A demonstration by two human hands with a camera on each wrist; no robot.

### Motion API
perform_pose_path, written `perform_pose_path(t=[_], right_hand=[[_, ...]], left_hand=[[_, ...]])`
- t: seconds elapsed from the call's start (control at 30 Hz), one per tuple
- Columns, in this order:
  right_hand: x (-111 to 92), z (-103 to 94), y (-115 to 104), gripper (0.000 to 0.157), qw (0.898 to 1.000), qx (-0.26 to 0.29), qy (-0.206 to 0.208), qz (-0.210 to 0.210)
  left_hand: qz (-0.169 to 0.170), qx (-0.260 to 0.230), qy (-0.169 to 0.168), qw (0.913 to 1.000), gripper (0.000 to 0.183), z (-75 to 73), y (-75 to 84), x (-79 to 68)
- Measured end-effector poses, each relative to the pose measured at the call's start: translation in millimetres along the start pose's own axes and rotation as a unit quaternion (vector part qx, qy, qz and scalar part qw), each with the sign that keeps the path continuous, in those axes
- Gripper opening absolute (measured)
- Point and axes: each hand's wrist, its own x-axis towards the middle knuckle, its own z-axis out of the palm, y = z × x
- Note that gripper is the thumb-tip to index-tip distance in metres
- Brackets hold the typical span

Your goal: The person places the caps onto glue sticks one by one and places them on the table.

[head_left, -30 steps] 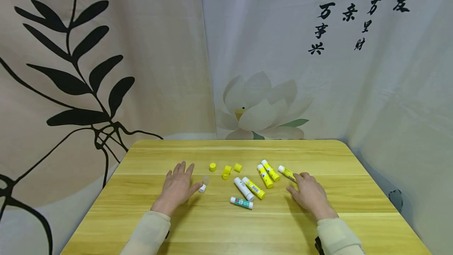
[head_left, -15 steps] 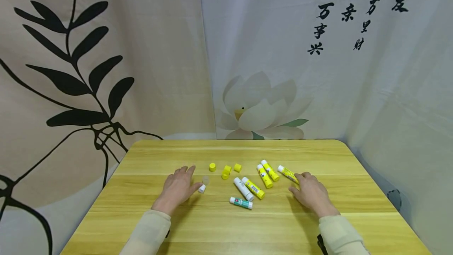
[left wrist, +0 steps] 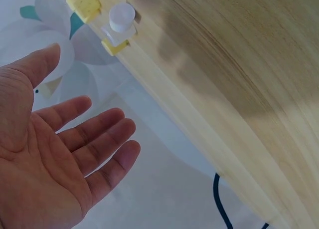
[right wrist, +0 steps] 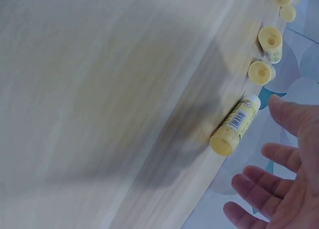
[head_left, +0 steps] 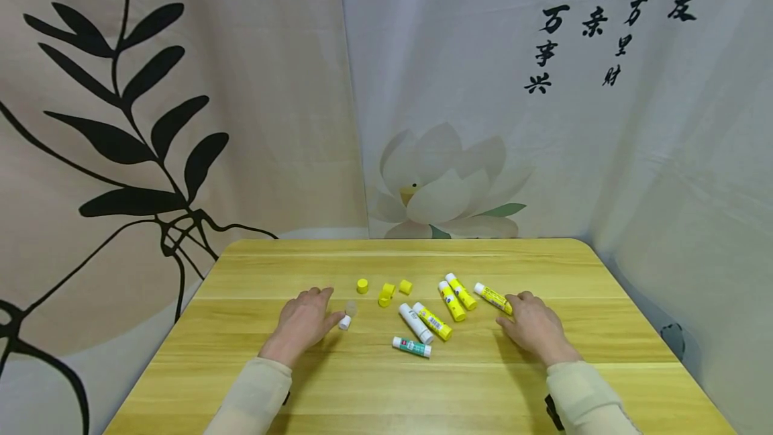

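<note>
My left hand (head_left: 304,323) hovers over the left of the table, fingers loosely spread and holding nothing. A small white cap (head_left: 345,322) lies by its thumb, with a translucent round piece (head_left: 351,308) just behind. In the left wrist view the hand's palm (left wrist: 50,164) shows with nothing in it. My right hand (head_left: 534,327) is at the right, near a yellow glue stick (head_left: 494,298) with a white end. The right wrist view shows that hand (right wrist: 284,174) apart from the glue stick (right wrist: 235,125), fingers relaxed. More yellow glue sticks (head_left: 452,301) lie mid-table.
A white glue stick (head_left: 417,324) lies beside a yellow one (head_left: 436,323), with a smaller teal stick (head_left: 412,347) in front. Several yellow caps (head_left: 388,290) are scattered behind them. Printed curtains (head_left: 290,119) hang behind the wooden table (head_left: 386,395).
My right hand has drifted slightly right, uncovering more of the nearest yellow glue stick. The left hand's fingertips have dropped a little. The sticks and caps stay where they were.
</note>
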Motion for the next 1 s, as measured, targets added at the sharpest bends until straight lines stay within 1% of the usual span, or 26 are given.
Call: perform_pose_path(t=[0.1,0.23,0.53,0.7,1.0], right_hand=[[0.3,-0.2,1.1,0.054,1.0,0.001,-0.005,0.002],[1.2,0.5,2.6,0.054,1.0,0.001,-0.013,0.004],[3.6,0.4,5.7,0.054,1.0,-0.006,-0.009,-0.007],[6.3,-1.1,6.8,0.056,1.0,-0.01,-0.028,-0.003],[12.3,1.1,10.4,0.056,0.999,-0.015,-0.046,0.002]], left_hand=[[0.006,0.007,0.004,1.0,0.056,-1.8,0.8,-0.8],[0.004,0.008,-0.003,1.0,0.052,-2.8,1.5,-1.1],[-0.001,0.01,-0.017,0.9998,0.047,-4.3,2.7,-1.8],[-0.003,0.012,-0.021,0.9997,0.043,-4.0,2.4,-2.7],[-0.02,0.014,-0.047,0.9986,0.041,-5.2,1.2,-3.1]])
